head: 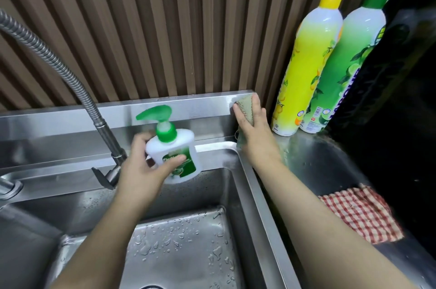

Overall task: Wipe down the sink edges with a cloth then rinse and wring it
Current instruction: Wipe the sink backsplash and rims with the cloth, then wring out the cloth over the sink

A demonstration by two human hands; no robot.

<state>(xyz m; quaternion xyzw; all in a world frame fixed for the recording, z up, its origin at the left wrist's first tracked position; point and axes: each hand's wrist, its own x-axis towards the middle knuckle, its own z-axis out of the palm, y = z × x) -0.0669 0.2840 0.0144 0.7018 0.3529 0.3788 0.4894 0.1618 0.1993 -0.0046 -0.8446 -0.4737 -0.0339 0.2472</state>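
The right hand presses a small, beige, frayed-edged cloth flat against the sink's back right corner rim. The left hand grips a white pump bottle.

Cloth mostly covered by the right hand at the back right corner of the sink; only a beige edge and a frayed strand showing. Pump bottle blurred, label unreadable, partly wrapped by the left hand. Faucet hose cut off by the left edge. Green bottle half hidden behind a black panel, its lettering cut short. Checkered cloth partly tucked under that panel. Sink drain cropped by the bottom edge.
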